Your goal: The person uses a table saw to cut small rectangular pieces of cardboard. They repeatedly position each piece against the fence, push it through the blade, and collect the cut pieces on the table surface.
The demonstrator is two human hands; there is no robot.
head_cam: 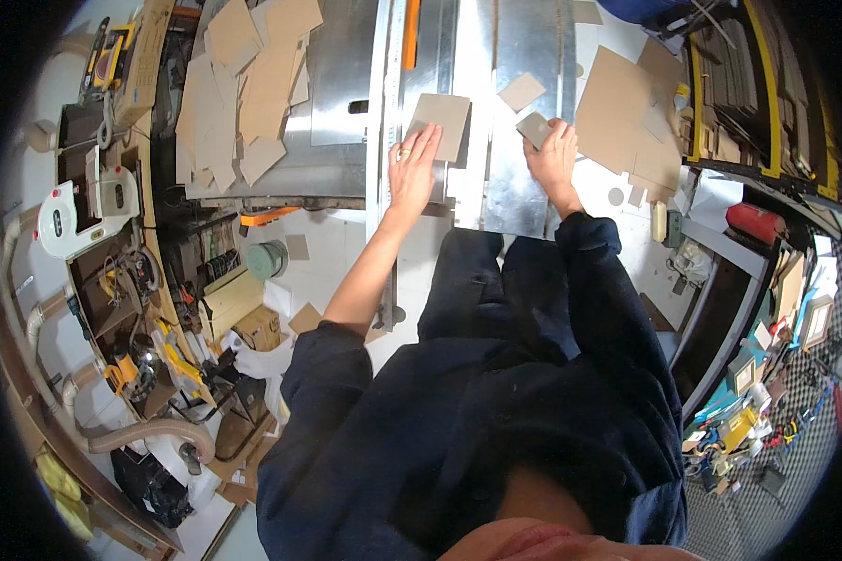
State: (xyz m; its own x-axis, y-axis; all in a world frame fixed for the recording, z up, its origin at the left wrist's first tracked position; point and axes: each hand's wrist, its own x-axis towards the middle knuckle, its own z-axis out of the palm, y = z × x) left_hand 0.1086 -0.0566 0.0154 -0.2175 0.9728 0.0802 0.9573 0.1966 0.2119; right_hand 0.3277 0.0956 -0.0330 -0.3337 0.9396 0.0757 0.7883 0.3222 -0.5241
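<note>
My left hand (414, 165) lies with its fingertips on the lower left part of a rectangular grey-brown board (445, 119), on the metal bed of what looks like a table saw, just right of a long metal fence (382, 126). In my right hand (553, 156) is a small dark grey-brown board piece (533, 130), pinched between thumb and fingers above the metal sliding table (519, 196). A lighter tan board piece (522, 91) rests on that table just beyond it.
Loose cardboard-like sheets (263, 91) cover the machine's left side. Larger brown sheets (617, 105) lie at the right, near a rack (765, 98) of boards. A green bucket (266, 260) stands on the floor at left. An orange bar (411, 35) stands beyond the left hand.
</note>
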